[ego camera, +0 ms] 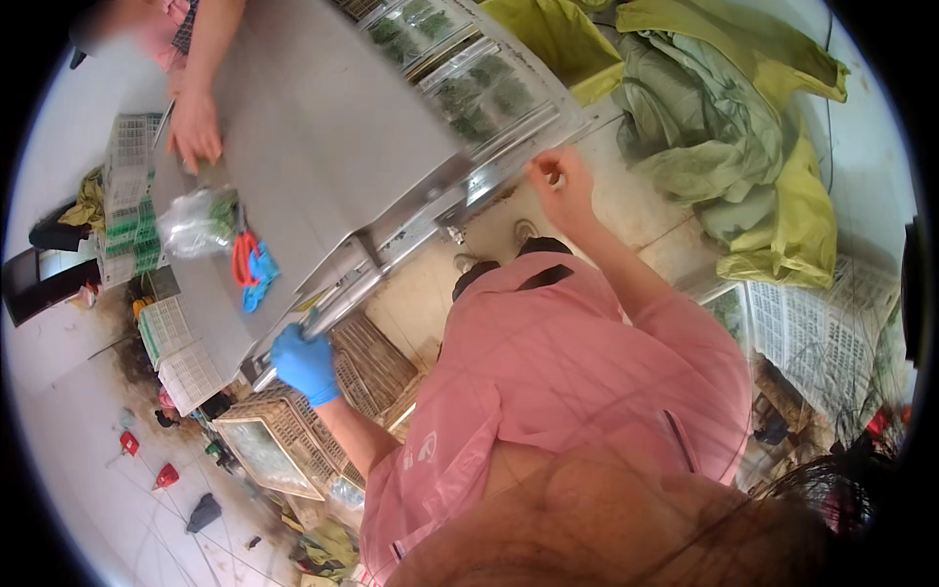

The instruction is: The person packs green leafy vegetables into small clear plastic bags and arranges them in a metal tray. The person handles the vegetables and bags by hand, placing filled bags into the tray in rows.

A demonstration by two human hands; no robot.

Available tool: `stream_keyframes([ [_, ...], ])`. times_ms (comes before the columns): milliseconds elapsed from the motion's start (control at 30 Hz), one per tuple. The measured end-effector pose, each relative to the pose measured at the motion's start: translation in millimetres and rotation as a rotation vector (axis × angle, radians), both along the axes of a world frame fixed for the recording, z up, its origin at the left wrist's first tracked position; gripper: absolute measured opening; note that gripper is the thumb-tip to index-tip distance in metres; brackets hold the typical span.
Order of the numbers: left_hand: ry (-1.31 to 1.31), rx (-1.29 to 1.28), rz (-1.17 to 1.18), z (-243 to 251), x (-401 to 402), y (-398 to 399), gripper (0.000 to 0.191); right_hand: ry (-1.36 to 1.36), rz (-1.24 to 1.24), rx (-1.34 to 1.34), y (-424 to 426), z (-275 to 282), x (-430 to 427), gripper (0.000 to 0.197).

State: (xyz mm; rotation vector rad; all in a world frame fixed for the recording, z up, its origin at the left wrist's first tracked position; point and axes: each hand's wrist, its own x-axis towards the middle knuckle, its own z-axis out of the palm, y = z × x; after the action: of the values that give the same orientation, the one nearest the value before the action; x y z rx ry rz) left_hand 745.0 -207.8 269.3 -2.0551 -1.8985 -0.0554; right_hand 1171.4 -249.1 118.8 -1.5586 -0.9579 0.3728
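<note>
My left hand (pixel 302 365), in a blue glove, grips the metal rail (pixel 352 299) along the near edge of a stainless steel table (pixel 330 132). My right hand (pixel 561 189) is bare and raised beside the table's right corner, its fingers curled; whether anything small is in it cannot be told. On the tabletop lie red-handled scissors (pixel 243 263) and a crumpled blue glove-like piece (pixel 261 277). A clear plastic bag (pixel 194 226) with green leaves lies beside them. Another person's hand (pixel 194 136) reaches down just beyond the bag.
Trays of bagged greens (pixel 480 92) sit right of the table. Yellow-green plastic sheets (pixel 704 125) and a yellow-lined container (pixel 568 48) stand beyond. Brown crates (pixel 275 433) are below my left arm, white crates (pixel 132 198) past the table's far side, and another white crate (pixel 814 323) at right.
</note>
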Motion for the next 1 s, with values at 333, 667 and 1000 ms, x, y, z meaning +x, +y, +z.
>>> stream_keyframes([
  [333,-0.224,-0.282,-0.531,-97.7,152.2,26.3,0.027,-0.628,0.324,0.203,55.2,84.5,-78.1,0.040],
  [667,-0.395,-0.724,-0.552,-192.4,203.3,44.0,0.027,-0.794,0.273,-0.150,70.5,-29.4,-43.7,0.043],
  [1000,-0.515,-0.869,-0.499,-184.5,194.0,50.0,0.026,-0.773,0.356,-0.188,77.8,-27.9,-55.2,0.040],
])
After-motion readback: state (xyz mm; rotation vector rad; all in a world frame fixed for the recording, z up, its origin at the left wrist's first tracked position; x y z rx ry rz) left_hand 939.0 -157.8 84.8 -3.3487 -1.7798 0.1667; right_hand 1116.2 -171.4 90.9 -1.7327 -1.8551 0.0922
